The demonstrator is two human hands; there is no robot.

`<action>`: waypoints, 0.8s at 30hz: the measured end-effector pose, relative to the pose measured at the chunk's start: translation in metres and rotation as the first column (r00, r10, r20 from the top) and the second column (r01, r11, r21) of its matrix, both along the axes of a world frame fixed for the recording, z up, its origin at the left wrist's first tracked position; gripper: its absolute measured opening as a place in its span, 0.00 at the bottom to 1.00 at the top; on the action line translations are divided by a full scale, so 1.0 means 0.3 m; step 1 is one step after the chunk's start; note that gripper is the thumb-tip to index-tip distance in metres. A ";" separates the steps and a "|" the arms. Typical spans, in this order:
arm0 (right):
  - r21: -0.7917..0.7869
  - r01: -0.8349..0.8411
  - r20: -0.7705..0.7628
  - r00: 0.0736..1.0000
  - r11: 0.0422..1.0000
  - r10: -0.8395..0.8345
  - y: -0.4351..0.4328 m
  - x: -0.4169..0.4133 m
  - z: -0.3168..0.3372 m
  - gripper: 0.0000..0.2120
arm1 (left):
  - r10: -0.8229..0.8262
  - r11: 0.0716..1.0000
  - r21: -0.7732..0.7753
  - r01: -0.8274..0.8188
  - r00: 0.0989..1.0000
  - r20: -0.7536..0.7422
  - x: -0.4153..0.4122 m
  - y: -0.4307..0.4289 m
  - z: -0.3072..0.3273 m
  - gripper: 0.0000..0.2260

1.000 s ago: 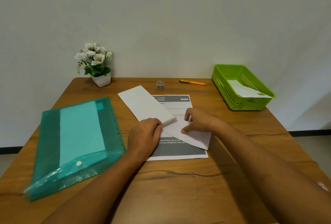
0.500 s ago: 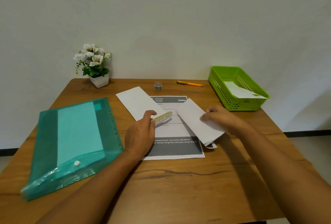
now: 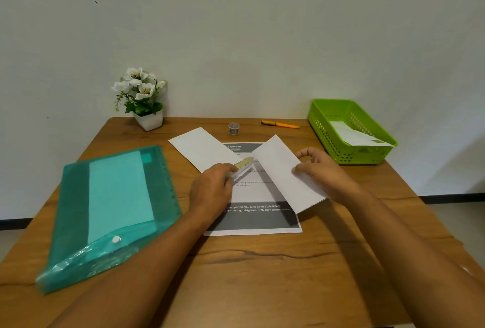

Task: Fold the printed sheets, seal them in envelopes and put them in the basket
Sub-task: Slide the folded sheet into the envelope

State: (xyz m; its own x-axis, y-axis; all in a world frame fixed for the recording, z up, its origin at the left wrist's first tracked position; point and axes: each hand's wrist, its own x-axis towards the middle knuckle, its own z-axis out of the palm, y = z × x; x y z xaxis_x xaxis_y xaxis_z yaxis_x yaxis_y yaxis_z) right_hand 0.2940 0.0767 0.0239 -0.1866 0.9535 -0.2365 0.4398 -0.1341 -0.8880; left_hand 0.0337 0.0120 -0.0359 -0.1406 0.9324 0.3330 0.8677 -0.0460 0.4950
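L hand (image 3: 212, 191) grips a small yellow stick (image 3: 245, 164) over the printed sheet (image 3: 252, 194), which lies flat mid-table (image 3: 262, 275). R hand (image 3: 322, 173) pinches the edge of a white envelope (image 3: 280, 170) lying across the sheet's right side. Green basket (image 3: 330, 128) sits far right w/ a sealed envelope (image 3: 351, 134) inside.

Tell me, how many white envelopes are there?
3. The bare envelope lies beyond the left hand; the held envelope is in the right hand, over the printed sheet; the third envelope lies in the green basket. The teal folder may hide more.
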 end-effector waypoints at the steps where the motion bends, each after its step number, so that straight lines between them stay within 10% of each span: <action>1: 0.010 -0.007 -0.003 1.000 1.000 0.007 -0.004 -0.001 0.005 0.20 | 0.009 1.000 -0.008 -0.009 1.000 0.006 0.002 0.006 0.006 0.13; 24: -0.070 -0.121 0.017 0.992 0.990 0.123 -0.076 -0.126 -0.001 0.21 | 0.004 1.000 0.002 -0.005 0.998 0.057 0.036 0.058 0.025 0.16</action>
State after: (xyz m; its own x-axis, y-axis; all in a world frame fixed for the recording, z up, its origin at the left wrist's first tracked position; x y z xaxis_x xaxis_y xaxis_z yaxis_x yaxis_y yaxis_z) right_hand 0.2560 0.0539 0.0236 -0.2949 0.9051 -0.3061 0.4750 -0.1391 -0.8689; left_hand 0.0445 0.0293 -0.0284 -0.1634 0.9309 0.3267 0.8384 -0.0435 0.5433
